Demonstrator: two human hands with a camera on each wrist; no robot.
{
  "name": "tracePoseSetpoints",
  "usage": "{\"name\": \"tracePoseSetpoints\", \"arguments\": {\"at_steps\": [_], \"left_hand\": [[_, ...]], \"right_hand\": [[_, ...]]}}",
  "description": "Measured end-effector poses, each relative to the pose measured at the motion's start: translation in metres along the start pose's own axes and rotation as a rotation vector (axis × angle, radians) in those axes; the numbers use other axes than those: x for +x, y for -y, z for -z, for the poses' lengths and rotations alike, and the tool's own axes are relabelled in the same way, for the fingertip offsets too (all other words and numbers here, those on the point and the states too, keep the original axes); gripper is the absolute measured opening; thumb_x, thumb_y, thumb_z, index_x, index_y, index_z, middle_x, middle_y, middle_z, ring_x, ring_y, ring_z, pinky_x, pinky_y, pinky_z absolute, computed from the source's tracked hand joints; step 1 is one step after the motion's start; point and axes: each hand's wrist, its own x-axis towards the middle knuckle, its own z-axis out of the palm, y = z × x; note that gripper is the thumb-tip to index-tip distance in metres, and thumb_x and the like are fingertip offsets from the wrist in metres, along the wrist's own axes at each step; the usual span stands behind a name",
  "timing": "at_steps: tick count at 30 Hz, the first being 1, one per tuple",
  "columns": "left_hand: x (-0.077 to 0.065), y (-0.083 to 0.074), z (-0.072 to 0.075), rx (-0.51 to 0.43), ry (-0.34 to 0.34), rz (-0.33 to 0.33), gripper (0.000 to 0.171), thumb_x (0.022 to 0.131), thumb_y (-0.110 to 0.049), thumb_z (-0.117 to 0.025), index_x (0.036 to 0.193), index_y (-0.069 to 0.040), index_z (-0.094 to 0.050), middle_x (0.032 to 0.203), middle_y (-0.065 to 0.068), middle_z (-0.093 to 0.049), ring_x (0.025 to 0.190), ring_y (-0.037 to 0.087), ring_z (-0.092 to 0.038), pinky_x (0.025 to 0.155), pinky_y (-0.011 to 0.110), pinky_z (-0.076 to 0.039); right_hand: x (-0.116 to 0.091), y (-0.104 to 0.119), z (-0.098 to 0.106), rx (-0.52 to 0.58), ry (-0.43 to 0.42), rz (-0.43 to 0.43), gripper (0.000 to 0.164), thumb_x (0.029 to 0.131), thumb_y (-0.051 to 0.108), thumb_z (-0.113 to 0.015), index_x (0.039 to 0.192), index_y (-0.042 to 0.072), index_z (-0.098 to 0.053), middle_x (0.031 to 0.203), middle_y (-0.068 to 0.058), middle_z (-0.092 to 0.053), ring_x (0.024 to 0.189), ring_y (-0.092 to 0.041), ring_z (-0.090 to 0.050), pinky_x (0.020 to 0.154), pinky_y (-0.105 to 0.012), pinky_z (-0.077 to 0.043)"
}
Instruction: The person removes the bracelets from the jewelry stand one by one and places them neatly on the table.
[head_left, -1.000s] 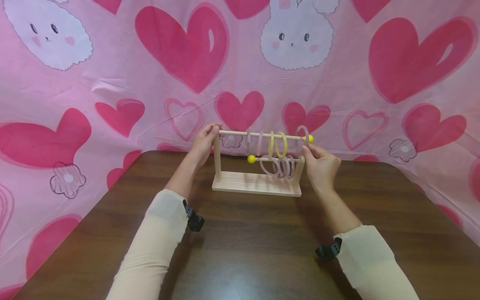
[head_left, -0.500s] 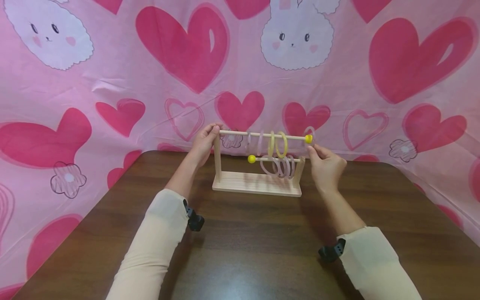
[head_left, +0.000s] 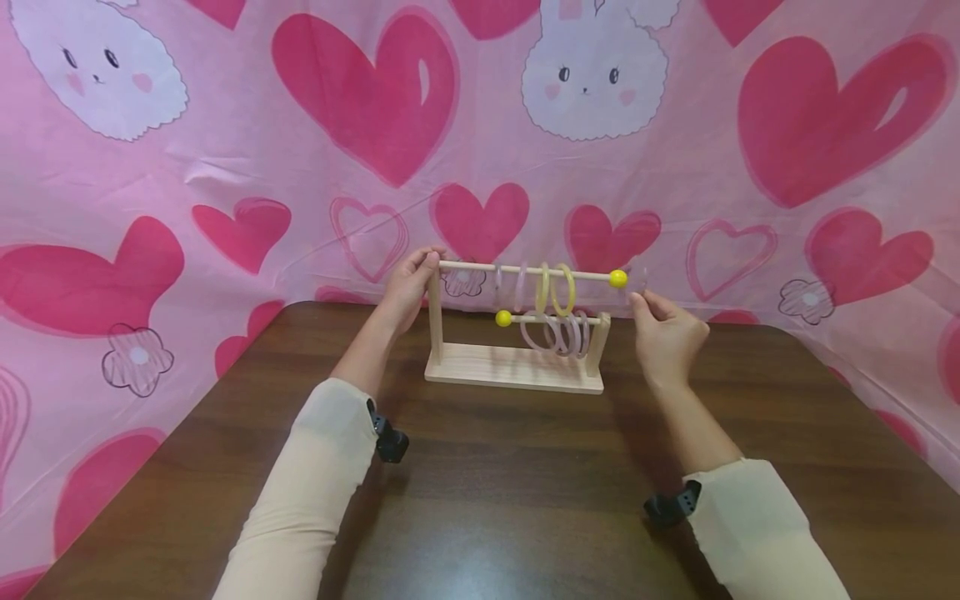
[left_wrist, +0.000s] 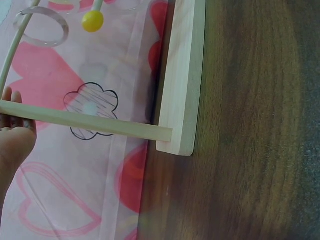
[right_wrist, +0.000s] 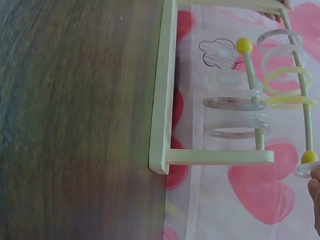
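The bangle stand's (head_left: pixel 513 377) long axis follows the far edge of the table (head_left: pixel 480 492), upper rod (head_left: pixel 468 266) pointing right; left hand (head_left: pixel 406 289) grips its left post (head_left: pixel 434 321), right hand (head_left: pixel 670 340) pinches a clear bangle (right_wrist: pixel 302 172) beyond the yellow knob (head_left: pixel 618 279).

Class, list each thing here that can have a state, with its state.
Wooden stand: upright on table
Yellow rings: hanging on upper rod
Upper pale rings: hanging there too
Lower pale rings: hanging on lower rod
Left hand: holding stand's taller post
Right hand: pinching clear ring
Clear ring: past upper rod's end ball
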Motion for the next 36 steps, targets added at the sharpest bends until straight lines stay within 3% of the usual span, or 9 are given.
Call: {"name": "tracePoseSetpoints", "arguments": {"at_steps": [7, 16, 20, 25, 29, 36], "left_hand": [[0.000, 0.000, 0.000, 0.024, 0.002, 0.006, 0.038, 0.099, -0.016, -0.043, 0.125, 0.010, -0.043, 0.099, 0.001, -0.053, 0.090, 0.012, -0.048, 0.092, 0.032, -0.036], [0.000, 0.001, 0.000, 0.006, -0.003, 0.001, 0.036, 0.099, -0.015, -0.043, 0.124, 0.010, -0.044, 0.098, 0.002, -0.054, 0.088, 0.012, -0.048, 0.099, 0.043, -0.030], [0.001, 0.002, 0.000, 0.002, 0.009, -0.010, 0.036, 0.099, -0.014, -0.041, 0.125, 0.011, -0.043, 0.096, 0.000, -0.053, 0.088, 0.012, -0.048, 0.097, 0.040, -0.032], [0.001, 0.002, 0.001, 0.001, 0.024, -0.020, 0.036, 0.100, -0.013, -0.040, 0.125, 0.012, -0.041, 0.095, -0.001, -0.053, 0.088, 0.012, -0.047, 0.092, 0.033, -0.035], [0.001, 0.003, 0.001, -0.011, 0.026, -0.024, 0.035, 0.100, -0.012, -0.039, 0.125, 0.012, -0.041, 0.092, -0.002, -0.054, 0.088, 0.012, -0.048, 0.098, 0.040, -0.030], [0.000, 0.002, 0.000, -0.006, 0.022, -0.022, 0.035, 0.099, -0.013, -0.041, 0.124, 0.012, -0.041, 0.094, -0.001, -0.055, 0.088, 0.012, -0.048, 0.097, 0.039, -0.031]], "right_hand": [[0.003, 0.005, 0.003, 0.077, -0.042, -0.031, 0.016, 0.080, 0.010, -0.071, 0.091, -0.003, -0.071, 0.085, -0.017, -0.067, 0.072, 0.014, -0.057, 0.066, -0.011, -0.047], [0.006, 0.013, 0.006, 0.172, -0.077, -0.048, 0.018, 0.080, 0.013, -0.073, 0.091, -0.001, -0.071, 0.086, -0.018, -0.066, 0.075, 0.004, -0.062, 0.068, -0.015, -0.049], [0.006, 0.015, 0.007, 0.202, -0.088, -0.047, 0.021, 0.080, 0.016, -0.074, 0.091, -0.001, -0.072, 0.083, -0.017, -0.067, 0.072, 0.003, -0.063, 0.067, -0.015, -0.049], [0.005, 0.019, 0.007, 0.285, -0.067, -0.082, 0.025, 0.079, 0.020, -0.074, 0.092, -0.002, -0.071, 0.072, 0.000, -0.069, 0.064, 0.000, -0.063, 0.064, -0.015, -0.049], [0.004, 0.023, 0.008, 0.403, -0.024, -0.164, 0.024, 0.080, 0.015, -0.073, 0.091, -0.006, -0.070, 0.066, 0.010, -0.066, 0.063, -0.005, -0.065, 0.064, -0.019, -0.051], [0.003, 0.031, 0.007, 0.693, 0.035, -0.407, 0.005, 0.082, -0.001, -0.067, 0.085, -0.004, -0.070, 0.070, -0.010, -0.068, 0.060, -0.013, -0.066, 0.058, -0.025, -0.051]]}}
